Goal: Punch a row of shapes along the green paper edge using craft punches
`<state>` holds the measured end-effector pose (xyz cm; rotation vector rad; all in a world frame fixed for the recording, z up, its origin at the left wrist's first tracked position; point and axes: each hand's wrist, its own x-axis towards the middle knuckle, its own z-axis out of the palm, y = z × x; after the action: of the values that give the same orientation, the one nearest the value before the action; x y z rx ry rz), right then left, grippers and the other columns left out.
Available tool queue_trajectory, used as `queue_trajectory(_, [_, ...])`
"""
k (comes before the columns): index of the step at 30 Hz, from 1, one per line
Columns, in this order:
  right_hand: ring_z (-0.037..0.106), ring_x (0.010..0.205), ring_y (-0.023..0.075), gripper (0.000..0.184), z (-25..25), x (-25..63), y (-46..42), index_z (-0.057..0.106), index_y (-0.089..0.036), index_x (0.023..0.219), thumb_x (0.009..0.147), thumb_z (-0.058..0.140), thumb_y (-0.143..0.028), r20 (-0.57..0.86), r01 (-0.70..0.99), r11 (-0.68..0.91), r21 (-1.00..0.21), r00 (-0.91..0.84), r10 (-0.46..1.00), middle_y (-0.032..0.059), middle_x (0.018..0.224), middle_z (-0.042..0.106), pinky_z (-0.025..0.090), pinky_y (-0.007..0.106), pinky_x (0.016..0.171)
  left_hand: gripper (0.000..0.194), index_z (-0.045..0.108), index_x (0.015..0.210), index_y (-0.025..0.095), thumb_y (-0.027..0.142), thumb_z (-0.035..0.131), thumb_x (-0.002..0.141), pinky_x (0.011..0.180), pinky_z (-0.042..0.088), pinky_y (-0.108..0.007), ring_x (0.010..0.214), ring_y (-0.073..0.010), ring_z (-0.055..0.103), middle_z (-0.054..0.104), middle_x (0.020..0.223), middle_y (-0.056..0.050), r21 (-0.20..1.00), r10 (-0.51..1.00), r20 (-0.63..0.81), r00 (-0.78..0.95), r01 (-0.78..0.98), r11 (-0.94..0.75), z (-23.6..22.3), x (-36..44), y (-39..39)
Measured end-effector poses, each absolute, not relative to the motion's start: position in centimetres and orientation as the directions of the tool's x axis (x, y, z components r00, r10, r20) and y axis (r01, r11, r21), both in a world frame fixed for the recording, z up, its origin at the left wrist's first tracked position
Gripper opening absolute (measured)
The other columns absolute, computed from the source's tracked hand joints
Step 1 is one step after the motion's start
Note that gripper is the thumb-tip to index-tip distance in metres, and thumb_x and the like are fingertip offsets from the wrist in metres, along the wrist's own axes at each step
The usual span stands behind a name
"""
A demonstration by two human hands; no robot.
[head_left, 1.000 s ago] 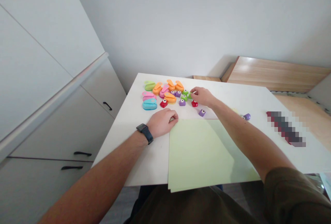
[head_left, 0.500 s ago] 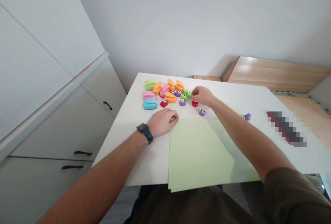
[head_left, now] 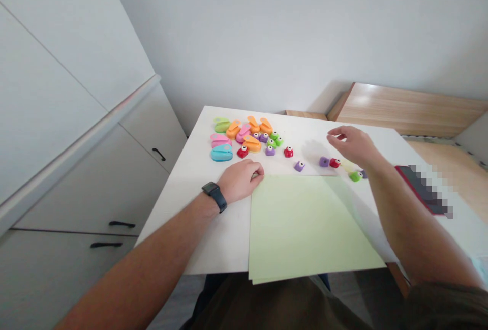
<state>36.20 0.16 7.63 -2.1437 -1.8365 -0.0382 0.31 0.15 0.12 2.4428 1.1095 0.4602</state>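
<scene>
My left hand, with a dark watch on its wrist, rests at the top left corner of the pale green paper sheets. Its fingers are curled closed, and what they hold, if anything, is hidden. My right hand hovers over the right part of the table, thumb and fingers apart with nothing between them. Below and left of it lie a small purple paper punch and a red punch. A small green punch sits beneath the wrist, touching or close to a purple one partly hidden by my forearm.
Large lever punches, such as a blue one and an orange one, cluster at the back left. Small punches, including a red one and a purple one, lie nearby. A partly blurred dark, red-edged flat object is at right.
My right hand has moved right, away from the small green punches, and its fingers have opened. Its arm now uncovers punches right of centre. My left hand stays put.
</scene>
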Motion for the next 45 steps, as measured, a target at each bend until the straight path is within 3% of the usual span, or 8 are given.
queue_trajectory(7, [0.068,0.09,0.0297,0.051,5.4,46.3,-4.2,0.07,-0.02,0.111,0.081,0.054,-0.059,0.098,0.917,-0.397,-0.047,0.399,0.912,0.0129,0.106,0.073,0.05,0.043,0.08,0.017,0.068,0.091,0.022,0.031,0.054,0.089,0.075,0.047,-0.03,0.083,-0.0189,0.063,0.067,0.091,-0.004,0.5,0.764,0.121,0.634,0.626,-0.598,0.0,0.4,0.3])
queue_trajectory(14, [0.069,0.088,0.0277,0.072,2.7,47.7,-7.9,0.065,-0.022,0.121,0.067,0.067,-0.069,-0.091,0.954,-0.283,-0.1,0.275,0.957,0.0129,0.109,0.072,0.053,0.038,0.074,0.017,0.068,0.091,0.022,0.032,0.054,0.089,0.074,0.047,-0.03,0.083,-0.0186,0.062,0.067,0.091,-0.004,0.488,0.764,0.12,0.634,0.632,-0.602,0.0,0.5,0.4])
queue_trajectory(19, [0.068,0.082,0.0281,0.045,2.3,47.3,-8.5,0.071,-0.027,0.1,0.072,0.065,-0.061,-0.079,0.96,-0.26,-0.103,0.252,0.964,0.0092,0.096,0.074,0.052,0.04,0.071,0.018,0.068,0.091,0.022,0.032,0.054,0.089,0.075,0.047,-0.03,0.083,-0.0186,0.062,0.068,0.091,-0.005,0.482,0.766,0.119,0.632,0.637,-0.601,0.0,0.5,0.4])
queue_trajectory(23, [0.067,0.077,0.0256,0.034,2.9,46.9,-8.5,0.072,-0.029,0.092,0.072,0.065,-0.056,-0.022,0.96,-0.266,-0.088,0.265,0.964,0.0067,0.088,0.074,0.049,0.037,0.066,0.017,0.068,0.091,0.022,0.032,0.054,0.089,0.076,0.047,-0.031,0.083,-0.0188,0.062,0.067,0.091,-0.004,0.486,0.766,0.125,0.631,0.635,-0.601,-0.1,0.5,0.3])
queue_trajectory(28, [0.067,0.079,0.0258,0.033,4.4,46.1,-8.2,0.071,-0.028,0.09,0.072,0.067,-0.056,-0.032,0.971,-0.22,-0.09,0.218,0.975,0.0067,0.088,0.073,0.049,0.038,0.07,0.017,0.067,0.091,0.023,0.032,0.053,0.089,0.075,0.046,-0.031,0.083,-0.0192,0.062,0.067,0.091,-0.004,0.483,0.771,0.125,0.625,0.64,-0.597,-0.1,0.5,0.2])
queue_trajectory(33, [0.067,0.08,0.025,0.039,6.8,43.8,-6.5,0.071,-0.027,0.094,0.074,0.065,-0.061,0.057,0.964,-0.203,-0.172,0.215,0.975,0.0075,0.09,0.073,0.05,0.037,0.072,0.017,0.068,0.091,0.023,0.031,0.053,0.089,0.076,0.046,-0.031,0.084,-0.0192,0.062,0.066,0.092,-0.004,0.492,0.765,0.131,0.631,0.628,-0.603,0.0,0.4,0.2])
queue_trajectory(41, [0.064,0.081,0.0187,0.031,7.7,34.8,0.1,0.071,-0.024,0.097,0.078,0.068,-0.049,0.162,0.973,0.135,-0.185,-0.105,0.981,0.0045,0.093,0.07,0.047,0.03,0.078,0.017,0.067,0.09,0.023,0.033,0.053,0.09,0.074,0.045,-0.031,0.083,-0.0193,0.062,0.066,0.091,-0.003,0.501,0.763,0.115,0.636,0.626,-0.598,0.0,0.3,0.3])
queue_trajectory(45, [0.061,0.083,0.0197,0.031,5.8,31.2,4.2,0.072,-0.024,0.097,0.078,0.069,-0.049,0.12,0.974,0.182,-0.135,-0.166,0.979,0.0058,0.094,0.068,0.045,0.031,0.078,0.018,0.067,0.091,0.023,0.033,0.052,0.09,0.075,0.045,-0.031,0.084,-0.019,0.062,0.066,0.092,-0.003,0.507,0.766,0.115,0.633,0.625,-0.593,0.0,0.3,0.3])
